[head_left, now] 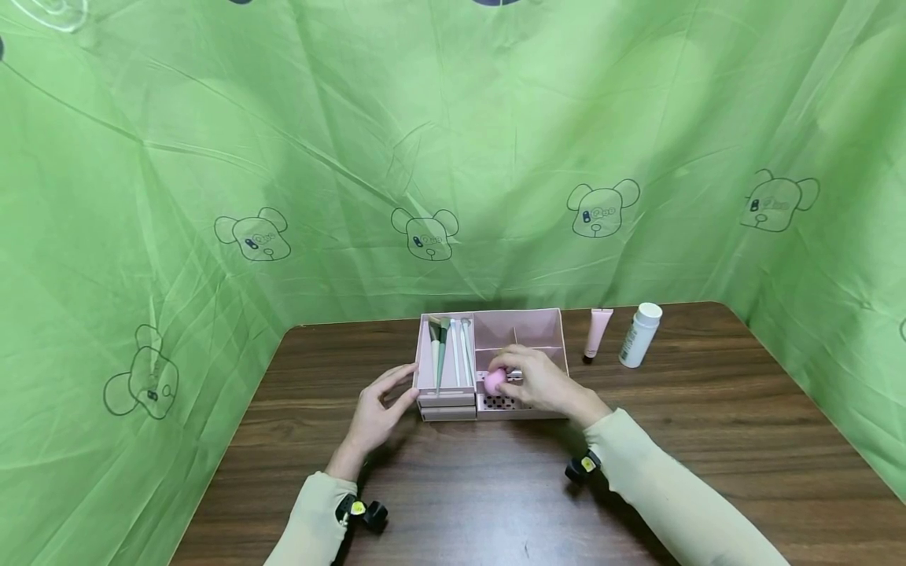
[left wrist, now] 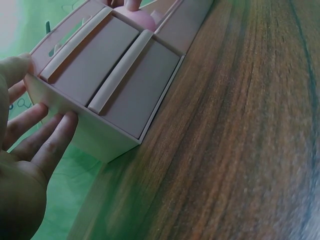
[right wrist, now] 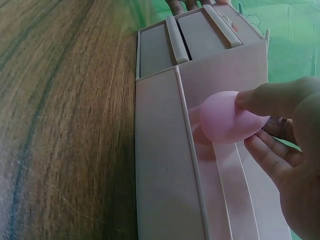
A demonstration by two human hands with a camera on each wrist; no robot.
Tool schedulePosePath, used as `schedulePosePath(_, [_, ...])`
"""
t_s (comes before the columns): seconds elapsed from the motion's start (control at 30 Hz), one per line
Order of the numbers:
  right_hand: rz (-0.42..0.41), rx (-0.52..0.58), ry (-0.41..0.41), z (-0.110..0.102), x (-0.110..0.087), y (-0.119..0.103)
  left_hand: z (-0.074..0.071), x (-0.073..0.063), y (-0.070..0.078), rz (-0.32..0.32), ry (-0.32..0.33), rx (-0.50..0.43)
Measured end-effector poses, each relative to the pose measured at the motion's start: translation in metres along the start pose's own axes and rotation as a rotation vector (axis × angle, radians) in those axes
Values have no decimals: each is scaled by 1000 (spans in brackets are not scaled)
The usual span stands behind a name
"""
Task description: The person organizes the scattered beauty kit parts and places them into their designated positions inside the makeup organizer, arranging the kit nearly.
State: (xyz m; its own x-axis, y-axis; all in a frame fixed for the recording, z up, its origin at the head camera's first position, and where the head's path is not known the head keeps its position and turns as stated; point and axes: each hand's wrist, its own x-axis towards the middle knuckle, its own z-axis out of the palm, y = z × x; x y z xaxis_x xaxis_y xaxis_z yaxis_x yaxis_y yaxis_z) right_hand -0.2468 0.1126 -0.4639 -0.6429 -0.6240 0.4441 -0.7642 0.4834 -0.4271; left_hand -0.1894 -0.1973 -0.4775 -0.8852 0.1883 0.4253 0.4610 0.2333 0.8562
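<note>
A pink makeup sponge (head_left: 494, 383) is pinched between the thumb and fingers of my right hand (head_left: 538, 380). It is at the front compartment of a pink desktop organizer (head_left: 545, 324), partly inside the walls in the right wrist view. Fingertips of my left hand (head_left: 375, 410) rest against the organizer's left side, with the thumb at its front corner. Several makeup brushes (head_left: 435, 362) lie side by side in the left tray of the organizer. Two drawers (left wrist: 125, 75) with raised lip handles sit below that tray.
To the right of the organizer are a pink squeeze tube (head_left: 598, 332) with a dark cap and a white bottle (head_left: 640, 336). All stand on a dark wooden table (head_left: 488, 487). A green cloth (head_left: 340, 157) hangs behind and along both sides.
</note>
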Motion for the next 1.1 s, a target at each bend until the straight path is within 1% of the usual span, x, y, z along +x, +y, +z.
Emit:
schedulePosePath(0.57, [-10, 2, -41, 5, -8, 0, 0, 0, 1, -3, 1, 2])
schedulePosePath(0.8, [-7, -47, -98, 11, -11, 2, 0, 0, 1, -5, 3, -3])
schedulePosePath(0.93, [-8, -61, -113, 13, -11, 4, 0, 0, 1, -9, 1, -6])
schedulePosePath(1.1, [-16, -53, -119, 12, -10, 5, 0, 0, 0, 1, 0, -5])
